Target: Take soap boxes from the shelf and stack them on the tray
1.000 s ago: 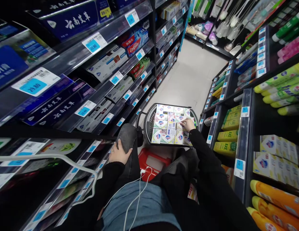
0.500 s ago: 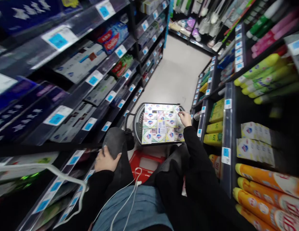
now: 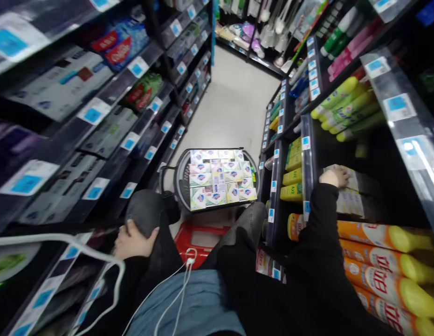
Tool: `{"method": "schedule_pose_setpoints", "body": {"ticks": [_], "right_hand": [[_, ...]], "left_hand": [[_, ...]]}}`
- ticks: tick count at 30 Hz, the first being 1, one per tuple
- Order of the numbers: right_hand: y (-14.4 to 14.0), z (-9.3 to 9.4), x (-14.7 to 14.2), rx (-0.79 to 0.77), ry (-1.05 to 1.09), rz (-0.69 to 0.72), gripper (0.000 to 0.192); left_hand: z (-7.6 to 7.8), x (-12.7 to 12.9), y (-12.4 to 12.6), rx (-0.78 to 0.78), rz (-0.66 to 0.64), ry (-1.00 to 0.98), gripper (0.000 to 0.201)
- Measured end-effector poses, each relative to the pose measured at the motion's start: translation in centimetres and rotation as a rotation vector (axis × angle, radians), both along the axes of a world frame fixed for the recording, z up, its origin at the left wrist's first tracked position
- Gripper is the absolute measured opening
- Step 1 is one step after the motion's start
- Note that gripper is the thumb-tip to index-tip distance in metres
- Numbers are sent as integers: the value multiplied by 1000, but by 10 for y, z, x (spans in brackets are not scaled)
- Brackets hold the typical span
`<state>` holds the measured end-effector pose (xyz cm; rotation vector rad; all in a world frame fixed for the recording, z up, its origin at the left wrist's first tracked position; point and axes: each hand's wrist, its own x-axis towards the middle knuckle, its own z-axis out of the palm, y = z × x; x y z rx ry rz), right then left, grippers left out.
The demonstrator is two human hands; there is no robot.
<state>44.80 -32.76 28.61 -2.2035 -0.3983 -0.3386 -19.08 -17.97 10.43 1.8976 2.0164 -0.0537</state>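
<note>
Right hand (image 3: 334, 177) is resting palm-down, fingers spread flat, on a white soap box (image 3: 346, 179) on the rt shelf (image 3: 306, 163), w/ matching boxes below. Left hand (image 3: 133, 240) is cupping the knee (image 3: 144, 214), prob. for balance. Basket (image 3: 182, 175) of soap packs is sitting ahead w/in reach.

**A shop aisle of toiletries**

This is a retail shop: dark shelving (image 3: 309, 154) runs down both sides of a narrow aisle, its edges lined with blue price tags (image 3: 93, 115). Boxed toothpaste (image 3: 115, 44) fills the left, bottles (image 3: 346, 109) the right, and a basket of soap boxes (image 3: 218, 179) stands on the pale tiled floor (image 3: 230, 107)
</note>
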Motion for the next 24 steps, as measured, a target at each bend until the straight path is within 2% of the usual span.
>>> {"method": "schedule_pose_setpoints", "body": {"ticks": [2, 4, 6, 8, 10, 12, 14, 16, 18, 20, 22, 24], "right_hand": [[4, -11, -3, 42, -144, -101, 6], [8, -12, -12, 86, -203, -62, 5], [9, -4, -23, 47, -215, -78, 6], [9, 13, -37, -69, -232, -89, 12], [9, 30, -52, -127, -212, 41, 27], [13, 43, -72, -7, -32, 323, 39], [20, 49, -97, 244, 288, 614, 48], [31, 51, -124, 478, 635, 806, 50], [43, 51, -149, 635, 930, 909, 49], [53, 51, -167, 746, 1130, 969, 51], [60, 49, -175, 791, 1178, 981, 50], [64, 40, -174, 759, 1118, 941, 44]], "left_hand": [[8, 4, -1, -29, -8, 41, 93], [12, 6, -1, -49, 6, 71, 91], [12, 6, -2, -56, 28, 84, 90], [10, 4, -3, -53, 32, 84, 90], [9, 3, -3, -49, 27, 82, 90], [8, 2, -3, -45, 22, 80, 90], [9, 2, -2, -50, 25, 76, 90], [10, 3, -2, -61, 33, 71, 91], [12, 4, -1, -69, 43, 66, 91], [13, 3, -1, -72, 38, 58, 91], [14, 3, -1, -74, 20, 50, 92], [12, 2, -1, -70, 12, 56, 91]]}}
